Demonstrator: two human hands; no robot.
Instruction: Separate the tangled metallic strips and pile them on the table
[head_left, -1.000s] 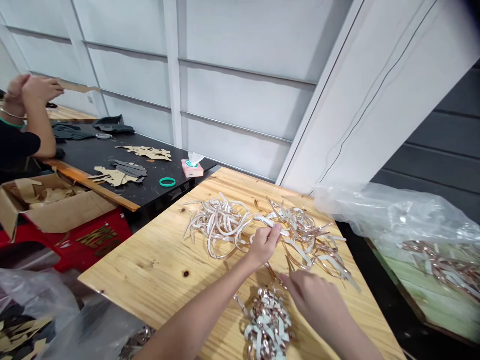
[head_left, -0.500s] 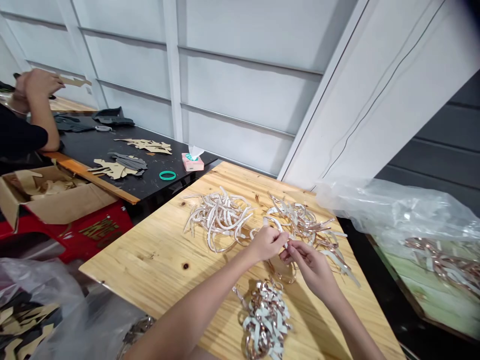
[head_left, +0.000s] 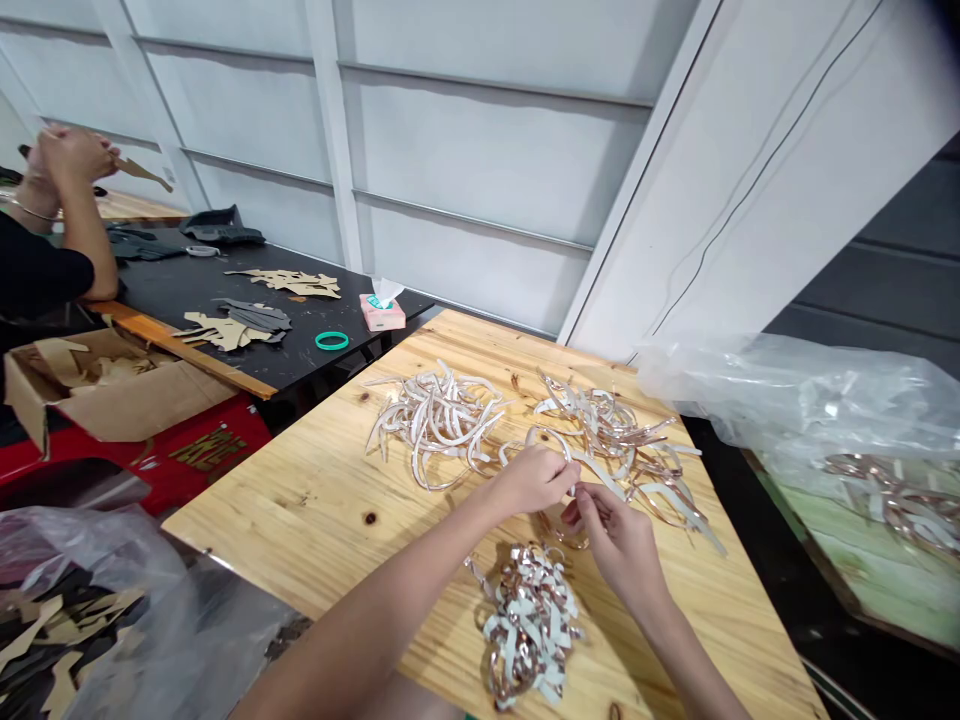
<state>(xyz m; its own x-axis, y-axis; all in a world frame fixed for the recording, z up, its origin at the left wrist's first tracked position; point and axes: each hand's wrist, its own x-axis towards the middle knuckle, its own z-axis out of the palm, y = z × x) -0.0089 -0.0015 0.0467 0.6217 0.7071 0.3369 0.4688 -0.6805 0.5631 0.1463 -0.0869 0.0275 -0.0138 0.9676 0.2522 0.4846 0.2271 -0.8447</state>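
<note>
Above the wooden table my left hand (head_left: 534, 482) pinches a thin curved strip (head_left: 553, 436), white with a shiny copper edge. Its fingers are closed. Close beside it on the right, my right hand (head_left: 613, 528) is also closed, fingertips together at the strip's end. The exact grip there is too small to make out. Behind the left hand lies a pile of white curved strips (head_left: 442, 420). A looser pile of copper and white strips (head_left: 607, 425) is behind the right hand. Nearer me, below both hands, is a heap of short curled scraps (head_left: 529, 625).
Left of the wooden table (head_left: 300, 500), a black table (head_left: 300, 365) bears beige and grey cut pieces, a tissue box (head_left: 382, 308) and a green ring (head_left: 331, 341). Another person's hands (head_left: 75, 155) hold a beige piece. Plastic sheeting (head_left: 810, 390) lies at right.
The view has shifted slightly. My hands stay together at the strip with little visible movement. The other person's beige piece now points more downward.
</note>
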